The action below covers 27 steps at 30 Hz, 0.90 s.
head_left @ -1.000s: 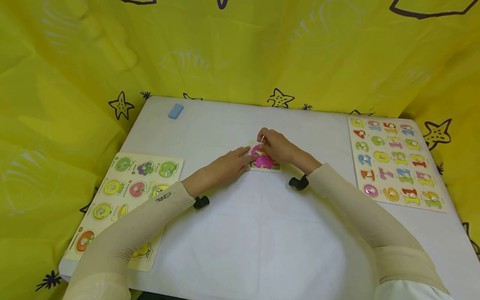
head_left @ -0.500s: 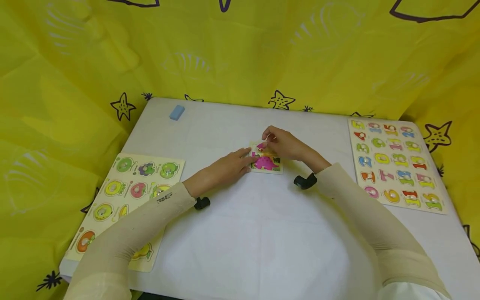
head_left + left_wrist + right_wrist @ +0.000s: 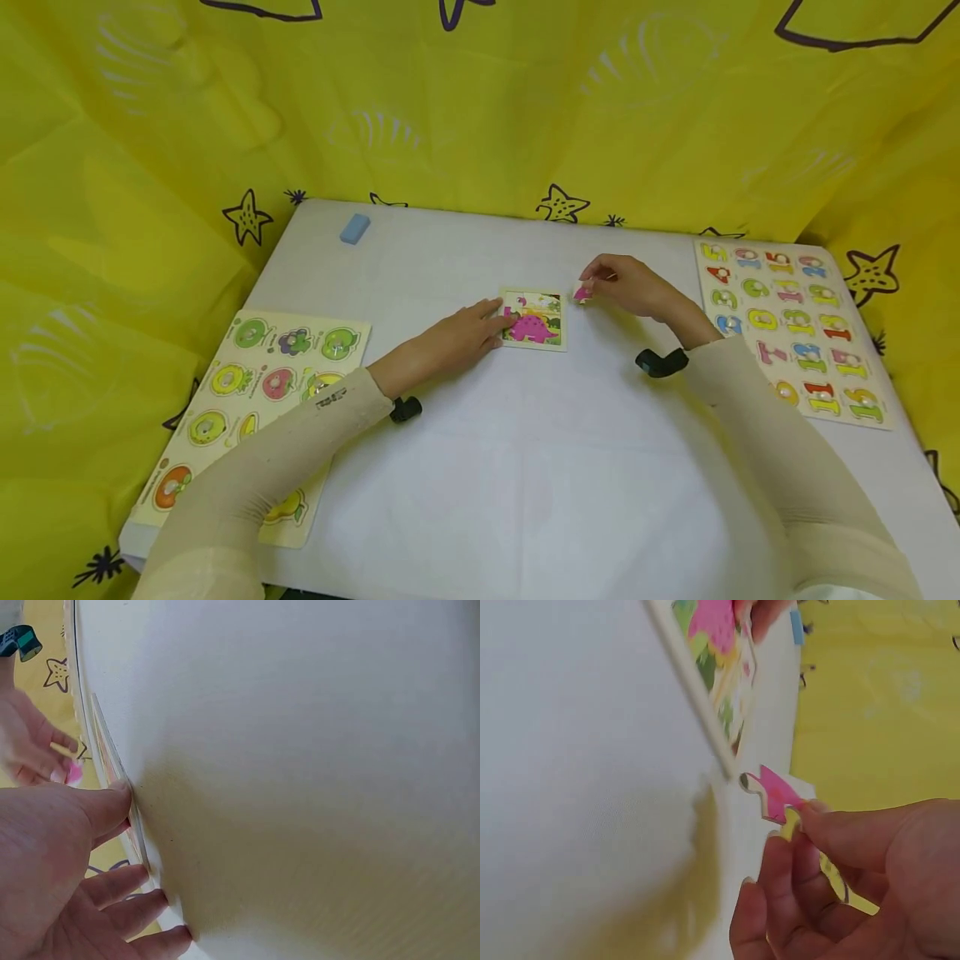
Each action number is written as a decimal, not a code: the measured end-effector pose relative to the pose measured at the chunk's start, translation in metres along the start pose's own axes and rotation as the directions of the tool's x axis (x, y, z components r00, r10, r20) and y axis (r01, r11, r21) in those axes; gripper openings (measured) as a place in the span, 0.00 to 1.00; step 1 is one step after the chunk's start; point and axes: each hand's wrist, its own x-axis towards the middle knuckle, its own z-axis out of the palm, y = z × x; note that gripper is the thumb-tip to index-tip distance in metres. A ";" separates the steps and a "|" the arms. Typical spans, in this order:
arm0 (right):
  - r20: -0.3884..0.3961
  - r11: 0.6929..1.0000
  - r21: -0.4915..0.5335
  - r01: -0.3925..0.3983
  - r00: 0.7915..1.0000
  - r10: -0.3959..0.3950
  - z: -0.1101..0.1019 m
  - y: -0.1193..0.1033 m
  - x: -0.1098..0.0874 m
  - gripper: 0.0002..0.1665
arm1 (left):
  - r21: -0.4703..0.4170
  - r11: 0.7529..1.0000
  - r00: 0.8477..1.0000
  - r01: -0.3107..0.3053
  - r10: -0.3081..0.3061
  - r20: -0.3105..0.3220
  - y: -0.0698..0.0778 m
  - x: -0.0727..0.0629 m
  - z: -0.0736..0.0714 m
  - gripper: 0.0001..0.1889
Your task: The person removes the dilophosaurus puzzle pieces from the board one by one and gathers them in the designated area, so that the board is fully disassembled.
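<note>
A small square jigsaw puzzle (image 3: 534, 328) with a pink dinosaur picture lies in its pale frame mid-table. My left hand (image 3: 459, 335) rests at the puzzle's left side, its fingers fairly straight. In the left wrist view the thumb (image 3: 109, 806) lies on the frame's edge and the other fingertips reach the tabletop. Right of the frame, my right hand (image 3: 633, 287) pinches a pink and white puzzle piece (image 3: 775, 793) between thumb and fingers. This piece (image 3: 582, 292) is apart from the frame. A pale gap shows around the dinosaur's head in the puzzle.
A fruit puzzle board (image 3: 247, 367) lies at the left, partly under my left sleeve. The number puzzle board (image 3: 795, 333) is at the right, its near-left corner covered by my right arm. A blue block (image 3: 355, 228) sits at the back left. Yellow curtain (image 3: 480, 108) hangs behind the table.
My right hand has lifted a pink puzzle piece out of the dinosaur puzzle and moved right with it, uncovering the puzzle's upper part. My left hand has stayed at the frame.
</note>
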 end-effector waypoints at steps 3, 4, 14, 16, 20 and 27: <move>0.002 0.999 -0.017 -0.036 0.999 0.036 -0.010 0.015 -0.009 0.15 | -0.002 1.000 1.000 0.003 -0.003 0.002 0.000 0.000 0.001 0.27; 0.001 0.998 -0.024 -0.053 0.999 0.053 -0.014 0.019 -0.012 0.16 | -0.003 1.000 1.000 0.003 -0.003 0.003 0.000 0.000 0.001 0.27; 0.032 0.977 -0.049 -0.208 0.977 0.210 -0.058 0.057 -0.045 0.24 | 0.001 1.000 1.000 0.004 -0.004 0.006 -0.001 0.002 0.002 0.27; 0.037 0.973 -0.057 -0.224 0.973 0.226 -0.063 0.064 -0.049 0.25 | 0.003 1.000 1.000 0.008 -0.008 0.007 -0.001 0.002 0.001 0.27; 0.050 0.967 -0.067 -0.247 0.967 0.251 -0.068 0.073 -0.054 0.27 | 0.002 1.000 1.000 0.009 -0.009 0.006 -0.001 0.002 0.001 0.27; 0.051 0.974 -0.039 -0.224 0.973 0.225 -0.056 0.067 -0.048 0.27 | 0.005 1.000 1.000 0.016 -0.016 0.005 -0.001 0.001 0.002 0.27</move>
